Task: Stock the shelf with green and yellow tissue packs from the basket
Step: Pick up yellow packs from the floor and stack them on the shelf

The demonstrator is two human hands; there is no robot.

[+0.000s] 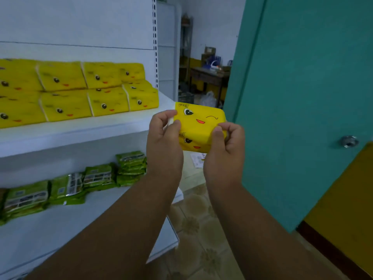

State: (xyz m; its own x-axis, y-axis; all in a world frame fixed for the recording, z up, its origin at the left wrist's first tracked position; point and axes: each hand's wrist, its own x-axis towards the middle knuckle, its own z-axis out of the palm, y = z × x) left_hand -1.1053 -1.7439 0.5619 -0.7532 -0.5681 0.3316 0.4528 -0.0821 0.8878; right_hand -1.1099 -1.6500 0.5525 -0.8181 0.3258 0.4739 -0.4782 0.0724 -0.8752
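Note:
Two yellow tissue packs [198,126] with winking faces are stacked one on the other and held in the air, just right of the upper shelf's [76,132] end. My left hand [164,138] grips their left end and my right hand [226,144] grips their right end. On the upper shelf lie several yellow packs [80,91] in two layers. The lower shelf [60,225] carries several green packs [96,176] in a row. The basket is not in view.
A teal door [302,98] with a metal knob [349,141] stands close on the right. Between shelf and door is patterned tile floor [197,229]. A back room with a wooden table [207,75] and boxes shows through the gap.

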